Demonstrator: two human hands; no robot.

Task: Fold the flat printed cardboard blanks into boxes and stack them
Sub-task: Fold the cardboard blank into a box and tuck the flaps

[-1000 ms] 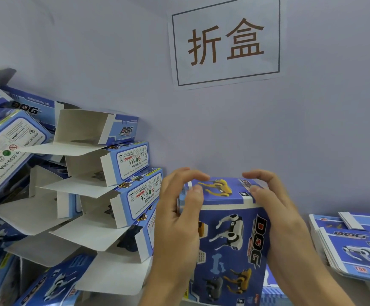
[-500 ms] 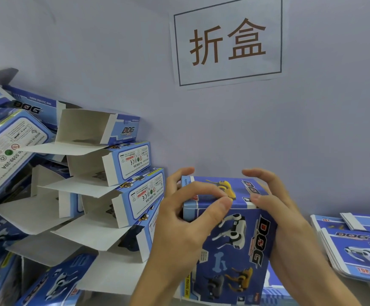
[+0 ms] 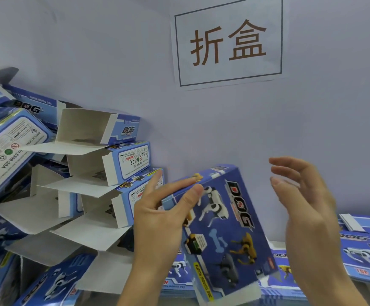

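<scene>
At the upper right of the frame we read 折盒 in brown on a framed white wall sign (image 3: 228,44); at lower centre the tilted blue box (image 3: 228,235) carries "DOG" and, on a yellow strip, "FUNNY MOVING DOG"; at the far left a stacked box (image 3: 9,151) shows "MADE IN CHINA", a CE mark and "5599-20A"; another stacked box's end panel (image 3: 133,160) reads "WARNING".

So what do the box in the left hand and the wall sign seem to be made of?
Box: apparently thin cardboard with a printed, slightly glossy blue outside; the stacked boxes show plain whitish insides. Wall sign: probably matte white paper, lying flat on the wall.
</scene>
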